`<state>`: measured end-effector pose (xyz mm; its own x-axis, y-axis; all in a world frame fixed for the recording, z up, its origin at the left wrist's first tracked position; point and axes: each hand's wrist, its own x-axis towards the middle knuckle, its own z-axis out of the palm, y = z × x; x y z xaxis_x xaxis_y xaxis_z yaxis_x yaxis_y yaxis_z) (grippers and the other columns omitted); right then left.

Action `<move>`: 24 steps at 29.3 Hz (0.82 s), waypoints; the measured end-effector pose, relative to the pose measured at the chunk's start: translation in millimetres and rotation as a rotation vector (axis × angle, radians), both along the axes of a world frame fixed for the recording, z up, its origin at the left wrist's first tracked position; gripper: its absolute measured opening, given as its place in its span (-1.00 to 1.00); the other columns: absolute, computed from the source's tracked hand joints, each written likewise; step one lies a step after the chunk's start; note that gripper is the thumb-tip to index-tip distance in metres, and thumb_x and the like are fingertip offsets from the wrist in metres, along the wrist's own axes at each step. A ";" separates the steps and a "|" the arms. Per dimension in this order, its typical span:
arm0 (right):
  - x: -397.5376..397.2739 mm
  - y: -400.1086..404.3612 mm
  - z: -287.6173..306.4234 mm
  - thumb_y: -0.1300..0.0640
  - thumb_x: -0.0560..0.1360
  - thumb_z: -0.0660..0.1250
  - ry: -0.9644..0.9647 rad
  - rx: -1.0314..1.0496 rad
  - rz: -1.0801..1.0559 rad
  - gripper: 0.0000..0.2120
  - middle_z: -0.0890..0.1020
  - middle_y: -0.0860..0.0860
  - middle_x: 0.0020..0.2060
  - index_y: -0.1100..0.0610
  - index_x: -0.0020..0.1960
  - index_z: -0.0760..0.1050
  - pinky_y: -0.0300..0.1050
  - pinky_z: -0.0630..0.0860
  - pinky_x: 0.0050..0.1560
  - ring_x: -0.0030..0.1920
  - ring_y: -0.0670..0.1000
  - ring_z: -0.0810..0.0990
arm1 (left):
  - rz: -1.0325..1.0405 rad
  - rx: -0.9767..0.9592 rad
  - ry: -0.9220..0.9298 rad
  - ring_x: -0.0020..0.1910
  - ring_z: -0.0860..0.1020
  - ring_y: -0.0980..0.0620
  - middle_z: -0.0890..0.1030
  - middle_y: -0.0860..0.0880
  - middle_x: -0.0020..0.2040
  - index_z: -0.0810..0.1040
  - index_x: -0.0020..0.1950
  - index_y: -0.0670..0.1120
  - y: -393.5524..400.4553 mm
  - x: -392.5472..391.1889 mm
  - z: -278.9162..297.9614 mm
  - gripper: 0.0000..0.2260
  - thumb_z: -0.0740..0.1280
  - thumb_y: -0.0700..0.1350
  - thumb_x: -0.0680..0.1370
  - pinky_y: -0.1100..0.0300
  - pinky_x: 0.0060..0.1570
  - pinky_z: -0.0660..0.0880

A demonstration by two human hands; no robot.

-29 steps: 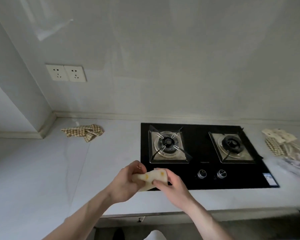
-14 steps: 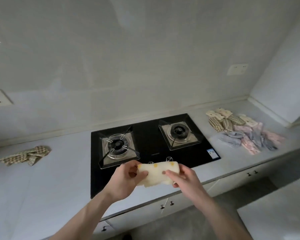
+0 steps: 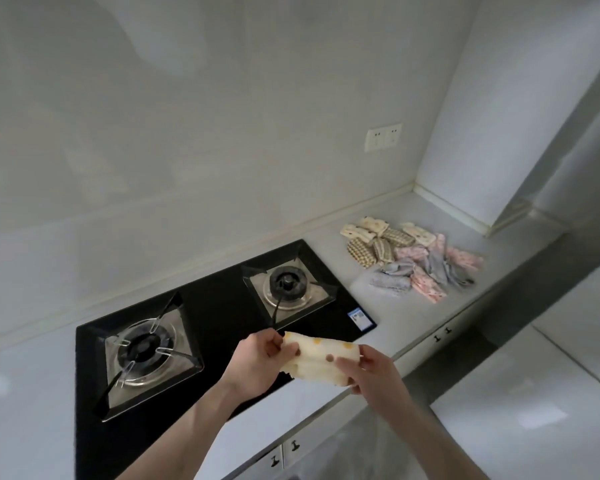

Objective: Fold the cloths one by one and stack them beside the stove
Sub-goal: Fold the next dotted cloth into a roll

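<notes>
A cream cloth with yellow dots [image 3: 317, 358], folded into a small strip, hangs in the air over the front edge of the black stove [image 3: 219, 317]. My left hand [image 3: 257, 365] pinches its left end and my right hand [image 3: 371, 372] grips its right end. On the counter to the right of the stove lie several folded cloths [image 3: 409, 258]: cream, checked, pink and grey ones spread side by side.
The two-burner stove is set into a pale countertop [image 3: 388, 327] that ends at a wall corner on the right. Wall sockets [image 3: 383, 136] sit above the cloths. Cabinet doors with small handles [image 3: 442, 336] run under the counter edge.
My view has swung to the right, bringing the spread of cloths closer and losing the checked cloth at the far left. Both hands have carried the folded cloth rightward along the stove's front.
</notes>
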<state>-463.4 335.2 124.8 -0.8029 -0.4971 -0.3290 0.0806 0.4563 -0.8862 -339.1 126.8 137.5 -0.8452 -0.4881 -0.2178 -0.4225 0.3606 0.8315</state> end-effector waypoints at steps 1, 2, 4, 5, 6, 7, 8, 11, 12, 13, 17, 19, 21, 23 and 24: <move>-11.6 2.8 -2.1 -0.09 0.48 0.51 -0.018 0.006 -0.023 -0.67 0.67 0.01 -0.06 0.08 0.13 0.59 -0.29 0.58 -0.23 -0.09 0.02 0.68 | -0.019 0.010 -0.016 -0.12 0.66 0.05 0.68 0.02 -0.11 0.63 -0.03 0.06 2.3 -14.7 -3.0 -0.77 0.41 0.21 0.56 -0.02 -0.02 0.64; -23.0 5.0 -4.4 -0.09 0.49 0.50 -0.038 0.014 -0.041 -0.68 0.67 0.02 -0.05 0.07 0.15 0.59 -0.28 0.59 -0.21 -0.08 0.03 0.68 | -0.043 0.017 -0.033 -0.11 0.66 0.07 0.68 0.04 -0.11 0.63 -0.01 0.07 3.6 -28.6 -6.2 -0.77 0.39 0.21 0.57 0.00 -0.01 0.64; -44.9 10.5 -10.1 -0.04 0.52 0.49 -0.088 0.013 -0.074 -0.72 0.67 0.05 -0.05 0.07 0.14 0.59 -0.20 0.64 -0.14 -0.06 0.07 0.68 | -0.089 0.016 -0.079 -0.09 0.65 0.10 0.68 0.08 -0.09 0.63 0.02 0.08 2.9 -54.2 -12.5 -0.78 0.37 0.20 0.59 0.04 0.02 0.65; -54.9 14.7 -13.3 -0.01 0.53 0.48 -0.118 0.006 -0.095 -0.76 0.67 0.07 -0.04 0.07 0.13 0.60 -0.15 0.66 -0.10 -0.04 0.09 0.68 | -0.100 0.008 -0.107 -0.08 0.65 0.10 0.68 0.09 -0.08 0.62 0.04 0.09 2.1 -64.5 -13.9 -0.81 0.36 0.18 0.60 0.05 0.04 0.64; -64.4 19.7 -16.2 0.01 0.53 0.48 -0.143 -0.002 -0.121 -0.78 0.68 0.08 -0.04 0.07 0.12 0.61 -0.11 0.65 -0.07 -0.03 0.10 0.68 | -0.103 -0.001 -0.131 -0.08 0.65 0.11 0.69 0.10 -0.09 0.62 0.04 0.10 2.0 -73.7 -15.0 -0.83 0.35 0.16 0.61 0.05 0.05 0.64; -75.1 24.5 -19.3 0.02 0.54 0.47 -0.155 -0.014 -0.144 -0.80 0.68 0.09 -0.04 0.07 0.12 0.62 -0.09 0.65 -0.05 -0.02 0.11 0.69 | -0.098 -0.010 -0.152 -0.09 0.65 0.12 0.69 0.10 -0.11 0.62 0.04 0.10 1.8 -82.9 -16.4 -0.84 0.34 0.15 0.62 0.07 0.05 0.64; -86.9 28.5 -22.8 0.03 0.54 0.47 -0.165 -0.021 -0.162 -0.80 0.69 0.09 -0.04 0.08 0.12 0.63 -0.10 0.65 -0.05 -0.02 0.12 0.69 | -0.089 -0.018 -0.162 -0.11 0.65 0.13 0.70 0.10 -0.12 0.62 0.03 0.09 1.8 -92.2 -17.2 -0.84 0.34 0.14 0.62 0.09 0.05 0.64; -125.8 36.0 -34.1 0.04 0.55 0.46 -0.225 -0.039 -0.219 -0.81 0.72 0.09 -0.06 0.08 0.12 0.65 -0.09 0.63 -0.07 -0.04 0.13 0.70 | -0.078 -0.039 -0.192 -0.10 0.65 0.12 0.69 0.10 -0.10 0.62 0.03 0.09 -0.7 -120.1 -16.0 -0.87 0.35 0.11 0.61 0.11 0.04 0.63; -140.9 37.9 -38.9 0.05 0.55 0.46 -0.249 -0.045 -0.229 -0.82 0.72 0.10 -0.06 0.08 0.12 0.64 -0.08 0.63 -0.07 -0.04 0.12 0.70 | -0.085 -0.044 -0.203 -0.08 0.65 0.12 0.69 0.11 -0.08 0.62 0.03 0.10 -0.9 -130.0 -17.2 -0.90 0.36 0.09 0.61 0.09 0.06 0.63; -156.5 39.9 -43.7 0.06 0.55 0.46 -0.269 -0.046 -0.230 -0.82 0.72 0.11 -0.04 0.09 0.12 0.64 -0.07 0.63 -0.06 -0.04 0.12 0.70 | -0.089 -0.052 -0.208 -0.06 0.65 0.11 0.68 0.11 -0.06 0.62 0.03 0.11 -0.3 -139.9 -19.0 -0.92 0.37 0.07 0.60 0.06 0.07 0.63; -217.4 47.1 -61.1 0.12 0.55 0.47 -0.340 -0.010 -0.235 -0.87 0.71 0.13 -0.04 0.11 0.06 0.59 -0.05 0.63 -0.10 -0.09 0.11 0.69 | -0.036 -0.054 -0.250 -0.05 0.65 0.08 0.69 0.09 -0.06 0.64 0.01 0.09 17.1 -174.8 -23.4 -0.93 0.38 0.04 0.58 0.01 0.11 0.62; -251.1 49.8 -70.1 0.18 0.55 0.46 -0.383 0.004 -0.246 -0.90 0.68 0.15 -0.09 0.14 0.03 0.57 -0.06 0.60 -0.16 -0.14 0.11 0.67 | -0.004 -0.051 -0.272 -0.04 0.65 0.08 0.69 0.09 -0.06 0.63 0.00 0.09 30.2 -190.7 -25.8 -0.93 0.39 0.04 0.57 0.01 0.11 0.62; -286.2 54.1 -84.0 0.19 0.55 0.45 -0.413 0.033 -0.254 -0.90 0.67 0.15 -0.09 0.16 0.03 0.56 -0.01 0.62 -0.08 -0.12 0.11 0.67 | 0.013 -0.051 -0.289 -0.04 0.64 0.09 0.68 0.09 -0.05 0.63 0.02 0.09 41.7 -204.7 -27.8 -0.93 0.39 0.04 0.57 0.03 0.12 0.61; -316.8 60.3 -103.3 0.16 0.55 0.46 -0.442 0.063 -0.268 -0.84 0.67 0.16 -0.04 0.17 0.09 0.57 0.02 0.65 0.02 -0.08 0.11 0.67 | 0.043 -0.053 -0.302 -0.05 0.64 0.09 0.67 0.10 -0.04 0.62 0.04 0.09 50.0 -213.4 -28.5 -0.92 0.40 0.04 0.58 0.07 0.11 0.61; -330.4 63.4 -112.8 0.15 0.55 0.47 -0.454 0.075 -0.283 -0.80 0.68 0.16 -0.06 0.19 0.13 0.57 0.00 0.65 -0.02 -0.11 0.09 0.67 | 0.061 -0.054 -0.305 -0.05 0.63 0.10 0.67 0.10 -0.04 0.62 0.05 0.09 53.6 -216.2 -28.9 -0.92 0.41 0.05 0.58 0.08 0.10 0.61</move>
<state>-793.7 398.6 12.0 -0.6705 -0.2440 -0.7007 0.5771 0.4221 -0.6992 -555.3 180.4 108.6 -0.7140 -0.5534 -0.4290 -0.6715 0.3674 0.6436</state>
